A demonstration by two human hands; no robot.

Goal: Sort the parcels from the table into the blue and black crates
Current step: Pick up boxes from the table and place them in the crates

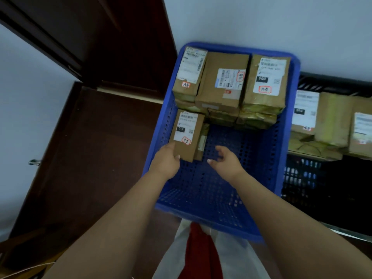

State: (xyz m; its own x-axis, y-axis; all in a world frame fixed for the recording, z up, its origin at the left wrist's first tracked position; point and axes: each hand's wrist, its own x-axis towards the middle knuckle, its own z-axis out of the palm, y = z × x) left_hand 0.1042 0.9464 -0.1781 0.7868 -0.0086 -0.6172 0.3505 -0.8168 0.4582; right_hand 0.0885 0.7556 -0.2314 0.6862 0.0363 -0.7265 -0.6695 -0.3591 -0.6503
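Head view, parcels in the blue crate (285, 137): I count three labelled cardboard parcels across the far end, sitting on a lower layer of taped parcels whose number I cannot tell, plus the one in my hand.
Parcel in hand (188, 133): a small brown box with a white label, upright against the crate's left wall, its lower end over the perforated floor; another thin box stands just behind it on its right.
My left hand (166, 162): it grips the lower left corner of that small box, thumb on its face.
My right hand (224, 160): it hovers over the crate floor just right of the box, fingers loosely spread, holding nothing.
Black crate (314, 178): one, directly right of the blue crate, touching or nearly so.
Parcels in the black crate: at least three labelled brown ones visible at the right edge, blurred; more may lie beneath.
In the way: my two forearms cross the near part of the blue crate.
Around: a dark wooden door (90, 148) stands open to the left, a pale wall (261, 21) behind the crates.
Below: red and white cloth (199, 254) beneath the crate's near rim.
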